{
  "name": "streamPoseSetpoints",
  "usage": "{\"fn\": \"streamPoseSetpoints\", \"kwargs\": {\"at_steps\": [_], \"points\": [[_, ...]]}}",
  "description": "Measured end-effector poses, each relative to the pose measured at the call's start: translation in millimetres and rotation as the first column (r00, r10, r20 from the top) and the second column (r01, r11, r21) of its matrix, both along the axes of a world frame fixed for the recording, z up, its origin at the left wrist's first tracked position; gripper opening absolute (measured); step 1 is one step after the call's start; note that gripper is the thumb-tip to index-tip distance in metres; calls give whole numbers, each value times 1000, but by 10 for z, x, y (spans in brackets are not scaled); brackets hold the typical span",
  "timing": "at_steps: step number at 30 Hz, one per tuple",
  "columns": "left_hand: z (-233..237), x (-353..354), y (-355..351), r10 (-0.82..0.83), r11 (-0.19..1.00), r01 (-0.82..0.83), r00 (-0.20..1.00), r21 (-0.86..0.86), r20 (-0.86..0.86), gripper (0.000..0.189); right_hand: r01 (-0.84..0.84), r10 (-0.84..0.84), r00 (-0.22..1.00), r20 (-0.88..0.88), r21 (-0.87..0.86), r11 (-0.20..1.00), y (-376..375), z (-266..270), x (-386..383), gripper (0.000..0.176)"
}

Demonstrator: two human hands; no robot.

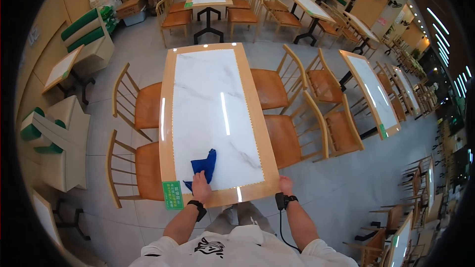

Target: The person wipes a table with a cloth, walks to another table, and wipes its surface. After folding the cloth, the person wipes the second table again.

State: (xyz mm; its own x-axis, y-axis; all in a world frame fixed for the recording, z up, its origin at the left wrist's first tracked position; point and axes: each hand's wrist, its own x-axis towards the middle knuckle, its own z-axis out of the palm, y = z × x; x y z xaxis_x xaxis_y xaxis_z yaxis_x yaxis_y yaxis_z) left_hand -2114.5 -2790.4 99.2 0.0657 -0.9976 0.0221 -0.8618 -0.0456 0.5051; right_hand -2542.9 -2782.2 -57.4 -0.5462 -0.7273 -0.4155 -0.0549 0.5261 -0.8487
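- While two wooden chairs (141, 104) are standing tucked along the left side of the one marble-topped table (213, 94), one green sticker (172, 195) is lying on its near left corner.
- The left hand (201, 186) is lying flat, fingers open, on the near end of the one blue cloth (205, 165), pinning it to the top close to the near edge, left of centre.
- Wiping is probably going best with the palm pressing the cloth spread rather than bunched, in long overlapping lanes, since most of the top is lying beyond it.
- The right hand (285, 185) is resting on the near right corner and holding nothing loose. Whether its fingers are curling round the rim I cannot tell.
- Two more chairs (272, 86) are standing along the table's right side, making four.
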Motion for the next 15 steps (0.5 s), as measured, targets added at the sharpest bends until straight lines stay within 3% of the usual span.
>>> {"fn": "streamPoseSetpoints", "kwargs": {"at_steps": [2,6,8,10,12,13,14,15], "points": [[-87,89,62,-78,997,79,996,-21,51,47,40,6,973,-229,194,980,120,497,245,24],[-149,-73,47,-82,996,83,994,-14,67,26,-32,80,959,-271,176,984,583,930,467,30],[-143,-270,70,-157,988,157,987,8,13,24,-112,171,968,-184,291,950,697,802,423,33],[-185,-552,163,-259,965,259,966,-40,3,24,-155,211,949,-234,236,959,799,324,359,37],[-73,-895,276,-351,936,351,936,27,8,24,-196,246,926,-286,192,962,854,340,414,44],[-74,-1069,343,-370,928,371,929,35,-29,25,-143,146,989,-4,198,970,842,641,560,47],[-92,-1231,414,-392,918,395,918,42,-64,25,-87,23,960,279,219,972,838,895,693,51],[-109,-1390,477,-401,914,404,914,43,-69,25,-77,13,961,275,222,972,837,1056,770,51]]}}
